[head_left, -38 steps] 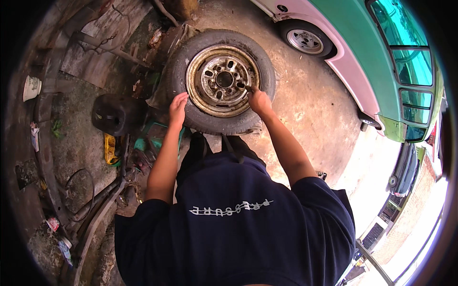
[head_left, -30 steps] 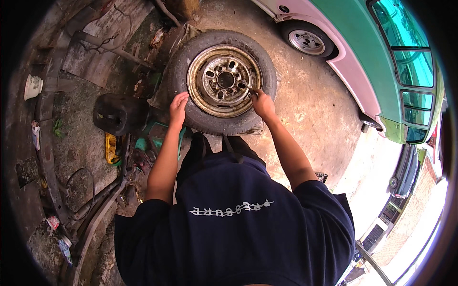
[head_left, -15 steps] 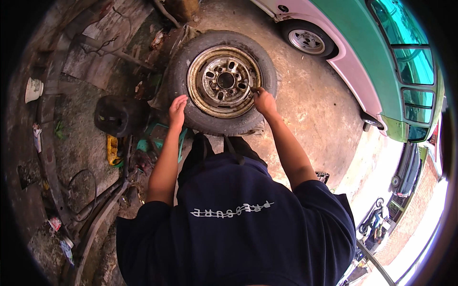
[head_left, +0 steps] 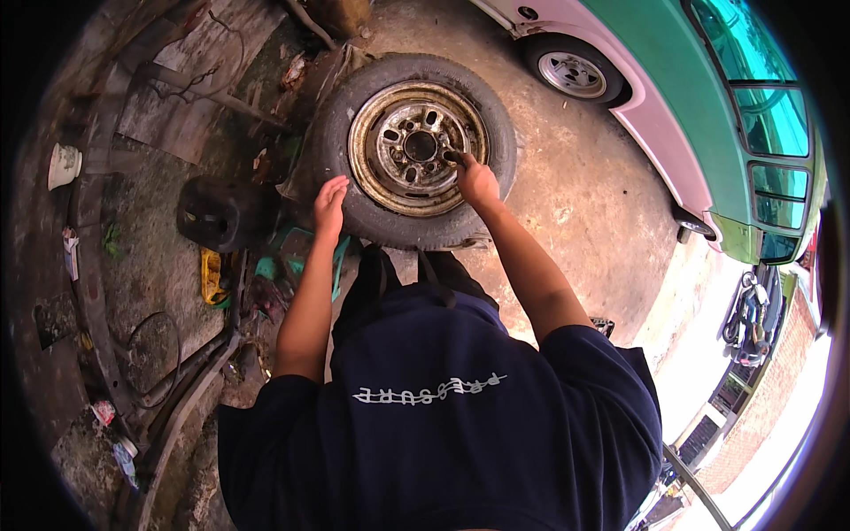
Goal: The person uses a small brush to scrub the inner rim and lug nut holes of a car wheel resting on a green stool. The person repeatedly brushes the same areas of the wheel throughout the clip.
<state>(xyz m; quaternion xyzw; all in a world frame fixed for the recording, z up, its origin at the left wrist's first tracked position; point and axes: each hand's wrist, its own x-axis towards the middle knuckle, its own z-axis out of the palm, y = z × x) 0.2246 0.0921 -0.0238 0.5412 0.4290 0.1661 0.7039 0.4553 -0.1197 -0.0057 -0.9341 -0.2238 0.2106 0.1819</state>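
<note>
A worn car wheel lies flat in front of me, its black tyre [head_left: 332,133] dusty and its steel rim [head_left: 365,168] stained with rust and dirt. My right hand [head_left: 478,183] is closed around a short dark tool [head_left: 455,157], held over the right part of the rim near the hub. Too little of this tool shows to tell its kind. At the tyre's lower left edge is my left hand [head_left: 330,203], fingers stretched out and holding nothing. Whether it touches the rubber I cannot tell.
A black plastic container [head_left: 226,214] stands left of the wheel, with a green stool [head_left: 297,252] and a yellow object [head_left: 212,276] below it. Metal bars [head_left: 181,389] and scrap lie farther left. A green and pink van [head_left: 655,133] is parked at the right.
My right hand has moved left and slightly up with the dark tool, closer to the hub. My left hand has stayed in place. A motorcycle in the right background has moved farther away.
</note>
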